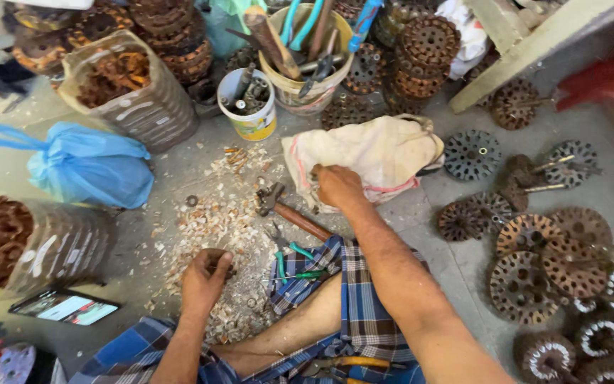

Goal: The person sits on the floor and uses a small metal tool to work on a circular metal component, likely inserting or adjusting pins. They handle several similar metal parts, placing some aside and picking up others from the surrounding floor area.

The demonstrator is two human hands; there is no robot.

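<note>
My right hand point(337, 186) reaches forward and grips the edge of a cream cloth sack point(371, 153) lying on the concrete floor. My left hand point(205, 276) is closed around a small dark part just above a heap of pale shavings point(222, 220); what the part is I cannot tell. A hammer point(289, 213) with a wooden handle lies between the two hands. Green-handled pliers point(296, 262) rest by my knee on the blue checked cloth point(349, 299).
Rusty perforated discs point(534, 263) cover the floor at right. Behind stand a small white bucket of bolts point(249, 107), a bigger bucket of tools point(307, 64), sacks of rusty parts point(126, 85), a blue plastic bag point(90, 167). A phone point(64, 307) lies at left.
</note>
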